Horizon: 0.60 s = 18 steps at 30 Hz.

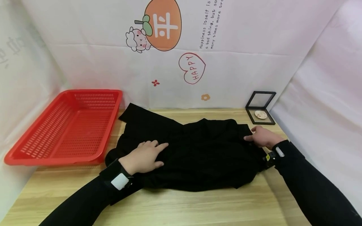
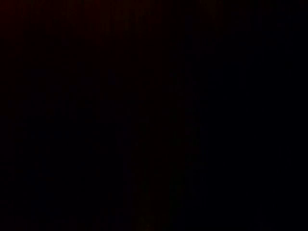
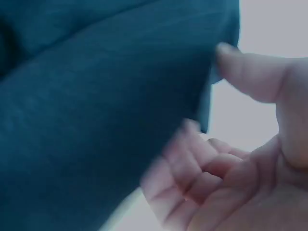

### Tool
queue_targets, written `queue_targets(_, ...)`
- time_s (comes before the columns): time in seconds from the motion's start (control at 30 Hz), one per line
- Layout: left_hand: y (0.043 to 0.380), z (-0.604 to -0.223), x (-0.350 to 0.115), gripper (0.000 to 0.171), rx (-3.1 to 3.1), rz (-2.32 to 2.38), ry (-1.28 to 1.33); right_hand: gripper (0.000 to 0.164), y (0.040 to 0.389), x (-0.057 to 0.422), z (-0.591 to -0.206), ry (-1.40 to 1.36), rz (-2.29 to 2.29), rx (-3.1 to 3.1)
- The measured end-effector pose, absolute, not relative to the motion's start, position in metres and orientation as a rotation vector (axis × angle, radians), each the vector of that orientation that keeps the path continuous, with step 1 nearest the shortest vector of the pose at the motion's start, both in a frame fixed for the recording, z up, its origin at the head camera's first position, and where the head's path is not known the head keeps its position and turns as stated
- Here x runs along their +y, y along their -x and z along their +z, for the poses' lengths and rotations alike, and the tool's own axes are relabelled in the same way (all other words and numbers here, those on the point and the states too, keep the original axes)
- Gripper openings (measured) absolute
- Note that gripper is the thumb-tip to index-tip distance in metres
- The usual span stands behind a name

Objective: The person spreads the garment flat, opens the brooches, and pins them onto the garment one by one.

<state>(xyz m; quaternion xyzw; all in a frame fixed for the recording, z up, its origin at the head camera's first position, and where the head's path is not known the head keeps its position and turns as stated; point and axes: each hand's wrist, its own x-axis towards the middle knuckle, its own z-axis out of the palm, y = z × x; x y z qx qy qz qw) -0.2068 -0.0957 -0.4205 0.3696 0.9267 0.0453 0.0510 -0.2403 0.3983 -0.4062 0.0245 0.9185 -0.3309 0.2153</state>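
Observation:
A black garment (image 1: pixel 195 150) lies loosely bunched across the wooden table, with a flat strip of it (image 1: pixel 147 116) running to the back left. Spread on its left part, my left hand (image 1: pixel 145 157) rests palm down with the fingers fairly straight. My right hand (image 1: pixel 263 137) is at the garment's right edge and holds it there. In the right wrist view the thumb (image 3: pixel 240 67) touches the cloth's edge, while curled fingers (image 3: pixel 178 168) meet the cloth below. The left wrist view is almost wholly dark.
A red plastic basket (image 1: pixel 104 150) with slotted sides stands at the left, close to the garment. At the back right is a black-framed display case (image 1: pixel 260 92), opened, with a pale round item (image 1: pixel 260 114) on it. White printed sheets (image 1: pixel 240 75) enclose the wooden table (image 1: pixel 198 207).

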Motion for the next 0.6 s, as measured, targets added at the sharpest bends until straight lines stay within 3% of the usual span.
queue_targets(0.13, 0.211, -0.429, -0.088, 0.027, 2.877, 0.172, -1.301, 0.028, 0.241, 0.406, -0.409, -0.114, -0.986, 2.498)
queue_targets(0.2, 0.212, -0.432, -0.087, 0.009, 2.899, 0.192, -1.383, 0.026, 0.239, 0.41, -0.408, -0.14, -1.048, 2.485)
queue_targets(0.5, 0.209, -0.419, -0.094, 0.023, 2.862, 0.814, -1.61, 0.072, 0.234, 0.431, -0.407, -0.266, -1.122, 2.576)
queue_targets(0.6, 0.203, -0.419, -0.095, 0.02, 2.811, 0.774, -1.696, 0.074, 0.233, 0.437, -0.409, -0.294, -1.051, 2.633)
